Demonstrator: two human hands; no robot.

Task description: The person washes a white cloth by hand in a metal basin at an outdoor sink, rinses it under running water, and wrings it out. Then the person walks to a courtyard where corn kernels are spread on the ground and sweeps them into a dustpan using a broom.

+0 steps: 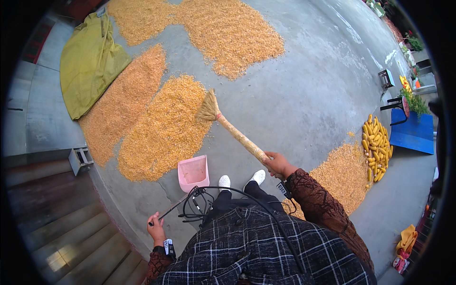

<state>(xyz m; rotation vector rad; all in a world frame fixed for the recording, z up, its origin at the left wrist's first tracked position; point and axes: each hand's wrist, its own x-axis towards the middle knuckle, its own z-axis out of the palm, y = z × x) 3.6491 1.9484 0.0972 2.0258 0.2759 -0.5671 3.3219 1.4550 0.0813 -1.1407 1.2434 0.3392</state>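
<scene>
My right hand (279,164) grips the handle end of a straw broom (242,137). The broom's flared bristles rest at the right edge of a pile of yellow corn kernels (164,131) on the concrete floor. Low on the left, my left hand (156,226) is closed around the dark end of a long dustpan handle. The pink dustpan (193,173) sits on the floor in front of my feet, just beside the near end of that pile. Cables in front of my body hide part of the handle.
More kernels (231,35) lie spread farther off, and another patch (338,174) is on the right beside corn cobs (377,148). A yellow-green tarp (92,64) covers the left edge. Steps (78,231) are at lower left; a blue board (411,131) and a stool (399,107) stand right.
</scene>
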